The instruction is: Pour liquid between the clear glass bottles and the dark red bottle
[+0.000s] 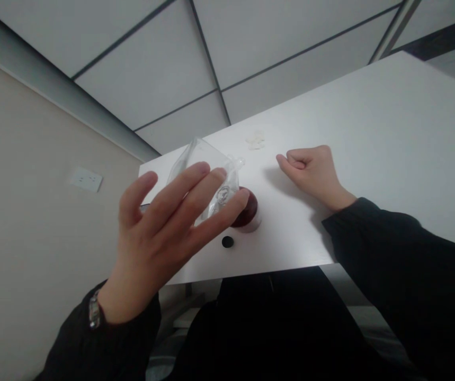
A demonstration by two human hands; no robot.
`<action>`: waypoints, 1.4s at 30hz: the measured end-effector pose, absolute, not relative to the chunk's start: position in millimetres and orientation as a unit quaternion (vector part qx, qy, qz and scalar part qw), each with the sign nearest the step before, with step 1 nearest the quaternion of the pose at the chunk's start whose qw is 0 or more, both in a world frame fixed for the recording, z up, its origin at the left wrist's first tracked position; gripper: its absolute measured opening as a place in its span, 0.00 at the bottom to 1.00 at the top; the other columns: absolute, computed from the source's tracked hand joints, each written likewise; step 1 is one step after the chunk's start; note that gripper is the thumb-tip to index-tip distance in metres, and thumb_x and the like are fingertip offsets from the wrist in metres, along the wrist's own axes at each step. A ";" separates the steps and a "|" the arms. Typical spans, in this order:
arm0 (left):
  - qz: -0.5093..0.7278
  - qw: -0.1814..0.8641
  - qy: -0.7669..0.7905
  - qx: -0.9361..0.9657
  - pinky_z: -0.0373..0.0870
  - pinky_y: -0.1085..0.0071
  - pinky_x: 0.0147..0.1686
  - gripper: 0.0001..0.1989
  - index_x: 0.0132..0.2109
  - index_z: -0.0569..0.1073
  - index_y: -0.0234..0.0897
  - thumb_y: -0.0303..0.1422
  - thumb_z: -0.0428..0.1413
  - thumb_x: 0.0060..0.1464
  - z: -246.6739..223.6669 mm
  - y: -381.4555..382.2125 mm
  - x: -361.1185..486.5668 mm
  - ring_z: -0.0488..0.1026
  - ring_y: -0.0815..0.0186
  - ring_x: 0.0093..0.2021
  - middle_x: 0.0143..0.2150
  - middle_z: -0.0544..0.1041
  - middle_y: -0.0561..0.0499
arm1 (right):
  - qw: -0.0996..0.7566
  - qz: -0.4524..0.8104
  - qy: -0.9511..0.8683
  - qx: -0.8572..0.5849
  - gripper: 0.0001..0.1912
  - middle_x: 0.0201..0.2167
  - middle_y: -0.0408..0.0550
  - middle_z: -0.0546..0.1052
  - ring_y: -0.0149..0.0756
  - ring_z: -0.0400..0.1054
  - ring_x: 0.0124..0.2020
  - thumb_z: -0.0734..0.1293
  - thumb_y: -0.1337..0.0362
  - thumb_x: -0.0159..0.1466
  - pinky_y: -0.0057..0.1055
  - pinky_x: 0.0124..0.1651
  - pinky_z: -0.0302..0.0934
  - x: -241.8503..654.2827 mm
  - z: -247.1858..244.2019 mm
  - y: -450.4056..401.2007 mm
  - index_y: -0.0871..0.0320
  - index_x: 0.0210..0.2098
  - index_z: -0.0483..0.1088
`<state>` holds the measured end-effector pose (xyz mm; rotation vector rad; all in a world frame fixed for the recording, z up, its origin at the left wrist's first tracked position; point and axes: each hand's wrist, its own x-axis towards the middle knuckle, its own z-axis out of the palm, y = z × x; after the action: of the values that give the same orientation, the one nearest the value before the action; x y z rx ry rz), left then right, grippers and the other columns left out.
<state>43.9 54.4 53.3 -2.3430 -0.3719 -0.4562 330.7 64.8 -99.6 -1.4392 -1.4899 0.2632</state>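
My left hand (pixel 171 217) is raised over the left part of the table, its back toward me and its fingers long around a clear plastic pouch (pixel 185 159). The thumb is hidden behind the hand. A small clear spout (pixel 240 162) juts from the pouch's upper right corner. Partly behind the index fingertip stands a dark red bottle (pixel 252 209) with a pale label. Near its base lies a small round black cap (pixel 228 242). To the right, my right hand (pixel 310 166) is curled into a fist just above the tabletop; whatever is inside it, if anything, is hidden.
Several small whitish pieces (pixel 256 140) lie near the far edge of the white table (pixel 390 159). Pale panels with dark seams (pixel 219 89) rise behind it. A wall socket (pixel 87 180) is on the left wall. A dark object's edge (pixel 144 207) shows behind my left hand.
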 end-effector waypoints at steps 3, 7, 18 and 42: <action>-0.185 0.305 -0.155 -0.921 0.62 0.50 0.77 0.29 0.65 0.75 0.57 0.22 0.62 0.63 52.2 54.0 44.3 0.80 0.62 0.64 0.63 0.81 0.59 | 0.504 0.112 -0.616 -0.594 0.29 0.18 0.37 0.44 0.29 0.39 0.22 0.65 0.55 0.68 0.34 0.29 0.44 330.1 -99.7 65.0 0.53 0.21 0.42; -0.191 0.270 -0.168 -0.929 0.64 0.51 0.76 0.31 0.66 0.73 0.58 0.23 0.62 0.62 50.5 52.4 44.9 0.78 0.59 0.66 0.65 0.80 0.57 | 0.504 0.118 -0.615 -0.595 0.30 0.17 0.38 0.44 0.29 0.40 0.23 0.65 0.54 0.68 0.34 0.28 0.44 329.4 -98.8 64.2 0.53 0.21 0.42; -0.172 0.292 -0.159 -0.927 0.65 0.54 0.75 0.30 0.66 0.74 0.55 0.24 0.63 0.61 53.8 51.5 45.3 0.78 0.60 0.65 0.63 0.81 0.55 | 0.502 0.116 -0.618 -0.594 0.29 0.17 0.38 0.44 0.30 0.39 0.23 0.65 0.54 0.68 0.35 0.28 0.43 329.0 -95.4 63.7 0.53 0.21 0.42; -0.158 0.268 -0.147 -0.939 0.70 0.60 0.72 0.31 0.66 0.73 0.57 0.20 0.61 0.62 62.2 50.8 50.1 0.79 0.64 0.64 0.62 0.82 0.57 | 0.507 0.118 -0.615 -0.592 0.29 0.17 0.37 0.44 0.30 0.40 0.23 0.65 0.54 0.67 0.34 0.29 0.44 329.6 -97.8 65.1 0.53 0.21 0.42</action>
<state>50.1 50.8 62.2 -2.5321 -0.3962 -0.4274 329.6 65.1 -97.8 -1.4277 -1.4824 0.2849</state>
